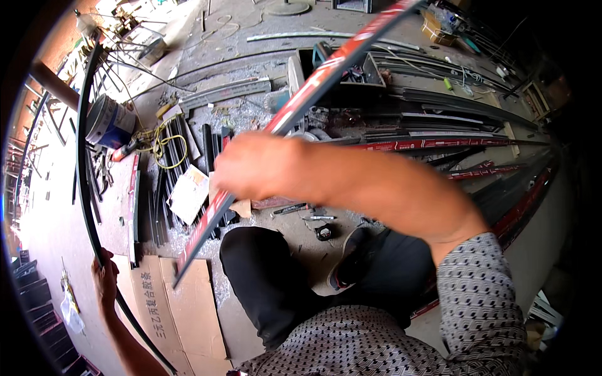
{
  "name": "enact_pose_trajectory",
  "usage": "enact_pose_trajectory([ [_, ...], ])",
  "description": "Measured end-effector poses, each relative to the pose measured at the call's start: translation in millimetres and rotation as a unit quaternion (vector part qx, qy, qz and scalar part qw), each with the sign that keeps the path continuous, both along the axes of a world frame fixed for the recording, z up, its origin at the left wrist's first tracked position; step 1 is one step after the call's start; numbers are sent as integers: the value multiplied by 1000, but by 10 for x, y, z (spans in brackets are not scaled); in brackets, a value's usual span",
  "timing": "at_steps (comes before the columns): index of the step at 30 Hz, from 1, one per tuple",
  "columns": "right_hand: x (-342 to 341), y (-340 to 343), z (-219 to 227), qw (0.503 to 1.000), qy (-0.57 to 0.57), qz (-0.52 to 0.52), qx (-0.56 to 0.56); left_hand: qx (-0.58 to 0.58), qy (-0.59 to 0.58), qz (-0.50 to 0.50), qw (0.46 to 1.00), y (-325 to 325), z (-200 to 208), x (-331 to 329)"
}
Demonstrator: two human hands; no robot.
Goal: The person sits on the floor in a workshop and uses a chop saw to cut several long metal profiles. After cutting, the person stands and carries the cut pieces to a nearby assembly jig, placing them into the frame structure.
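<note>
My right hand [254, 166] is closed around a long metal profile [342, 62] with red-and-white protective film along one face. The profile slants across the view from the upper right down to the left, its lower end raised above a flattened cardboard sheet [194, 313]. At the left, my left hand [105, 282] grips a long, thin dark bar [83, 138], which stands steeply and looks curved near the picture's rim. The fingertips of my right hand are partly hidden behind the back of the hand.
Bundles of dark profiles [451, 116] lie at the right. An open toolbox [370, 75] stands farther back. A blue-and-white bucket [110, 119], a yellow cord [166, 144] and short dark pieces [169, 194] are at the left. A tape measure [323, 232] lies near my shoe [348, 257].
</note>
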State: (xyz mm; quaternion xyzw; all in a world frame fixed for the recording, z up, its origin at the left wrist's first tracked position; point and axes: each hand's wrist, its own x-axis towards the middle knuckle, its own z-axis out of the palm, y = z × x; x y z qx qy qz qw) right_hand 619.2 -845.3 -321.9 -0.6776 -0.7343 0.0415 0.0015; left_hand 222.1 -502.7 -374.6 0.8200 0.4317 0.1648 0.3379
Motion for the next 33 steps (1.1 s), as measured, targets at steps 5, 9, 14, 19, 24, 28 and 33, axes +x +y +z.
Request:
enact_pose_trajectory([
  [5, -1425, 718, -538, 984, 7, 159, -76, -85, 25, -69, 994, -406, -11, 15],
  [9, -2417, 810, -1336, 957, 93, 226, -157, -193, 53, -84, 976, -1012, -284, 751],
  [14, -3316, 464, -1775, 907, 86, 328, -250, -298, 20, -178, 938, -1391, -668, 1137],
  [19, -3524, 296, -1847, 880, 88, 363, -295, -314, 25, -174, 933, -1680, -938, 1529],
  [24, -3645, 92, -1981, 876, 87, 387, -275, -366, 26, -155, 917, -1678, -1240, 1791],
  [28, -3707, -3, -2072, 883, 101, 364, -279, -426, -55, -150, 890, -1817, -1222, 1905],
  [33, -3641, -76, -2164, 922, 122, 343, -134, -448, -92, -144, 877, -1891, -1299, 1927],
])
